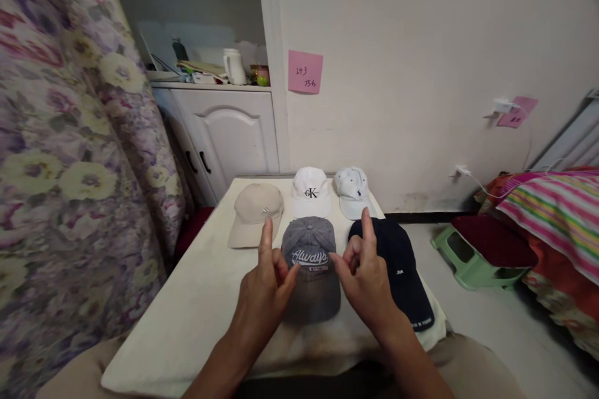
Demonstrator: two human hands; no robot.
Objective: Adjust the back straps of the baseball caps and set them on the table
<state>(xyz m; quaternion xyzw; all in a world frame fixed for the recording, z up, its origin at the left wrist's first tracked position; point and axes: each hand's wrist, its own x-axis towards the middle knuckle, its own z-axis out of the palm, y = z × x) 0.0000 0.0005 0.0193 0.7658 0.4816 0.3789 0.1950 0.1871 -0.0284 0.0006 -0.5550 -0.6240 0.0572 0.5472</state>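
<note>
My left hand hovers over the table at the left edge of a grey cap lettered "Always". Its index finger points up, the thumb is out, the other fingers are curled, and nothing is in it. In a like pose, my right hand is empty between the grey cap and a navy cap, partly covering the navy one. Beyond my left fingertip lies a beige cap. A white cap with a "CK" logo and a pale blue cap sit along the far edge.
A cream cloth covers the table, which stands near the wall. Floral curtains hang at left beside a white cabinet. On the right are a green stool and a bed with a striped cover. Cords run from wall sockets.
</note>
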